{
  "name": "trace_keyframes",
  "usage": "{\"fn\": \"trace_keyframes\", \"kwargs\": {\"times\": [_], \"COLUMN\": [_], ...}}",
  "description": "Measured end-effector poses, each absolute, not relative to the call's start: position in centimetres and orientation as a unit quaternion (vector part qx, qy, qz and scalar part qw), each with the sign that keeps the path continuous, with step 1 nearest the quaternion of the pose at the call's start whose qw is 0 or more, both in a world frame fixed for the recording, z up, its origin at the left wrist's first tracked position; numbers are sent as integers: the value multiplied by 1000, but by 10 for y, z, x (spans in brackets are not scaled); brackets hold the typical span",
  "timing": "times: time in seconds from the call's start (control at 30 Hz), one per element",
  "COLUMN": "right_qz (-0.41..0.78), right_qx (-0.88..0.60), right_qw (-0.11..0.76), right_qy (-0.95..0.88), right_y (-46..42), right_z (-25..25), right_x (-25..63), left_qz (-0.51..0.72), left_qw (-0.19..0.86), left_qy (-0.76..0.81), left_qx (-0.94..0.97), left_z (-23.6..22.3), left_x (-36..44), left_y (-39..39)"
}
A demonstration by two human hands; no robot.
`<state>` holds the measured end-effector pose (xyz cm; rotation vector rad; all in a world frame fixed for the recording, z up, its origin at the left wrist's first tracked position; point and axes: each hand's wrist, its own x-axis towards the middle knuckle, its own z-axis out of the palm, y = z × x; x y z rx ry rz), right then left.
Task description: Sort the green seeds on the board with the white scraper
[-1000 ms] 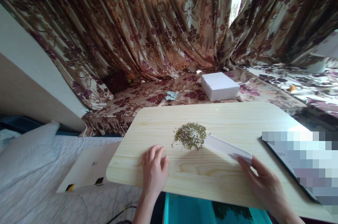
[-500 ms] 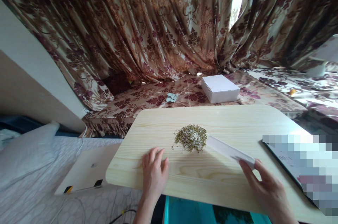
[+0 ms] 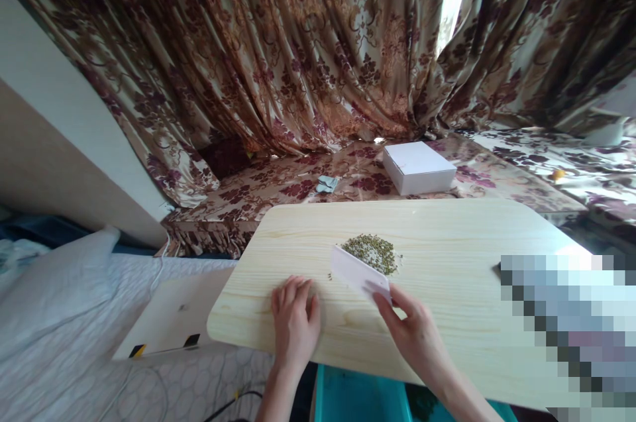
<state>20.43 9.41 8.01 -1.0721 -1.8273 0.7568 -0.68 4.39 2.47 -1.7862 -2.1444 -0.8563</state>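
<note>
A pile of small green beans mixed with white grains lies near the middle of the light wooden table. My right hand pinches one end of a flat white strip, which looks like stiff card or plastic. The strip stands on its long edge, slanting along the near left side of the pile and hiding part of it. My left hand rests palm down on the table, to the left of the strip, fingers stretched out and holding nothing. A few stray beans lie between that hand and the pile.
A tablet-like device, mostly blurred out, lies at the table's right. Turquoise bins stand below the near edge. Behind the table, a white box and a small pale cloth sit on a flowered cover. A bed is at left.
My right hand has carried the white strip leftward, from the pile's right side to its near left side. The pile is more compact and slightly farther right. My left hand stays on the table.
</note>
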Motion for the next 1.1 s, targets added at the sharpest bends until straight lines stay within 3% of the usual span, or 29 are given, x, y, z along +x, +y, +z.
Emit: {"fn": "trace_keyframes", "kwargs": {"times": [0.4, 0.7, 1.1], "right_qz": [279, 182, 185], "right_qx": [-378, -394, -426], "right_qw": [441, 488, 505], "right_qy": [-765, -757, -728], "right_y": [92, 94, 102], "right_z": [64, 53, 69], "right_x": [176, 197, 264], "left_qz": [-287, -282, -287], "left_qw": [102, 109, 105], "left_qy": [-741, -741, -737], "left_qx": [-598, -599, -603], "left_z": [22, 23, 19], "left_x": [-6, -7, -7], "left_y": [45, 43, 44]}}
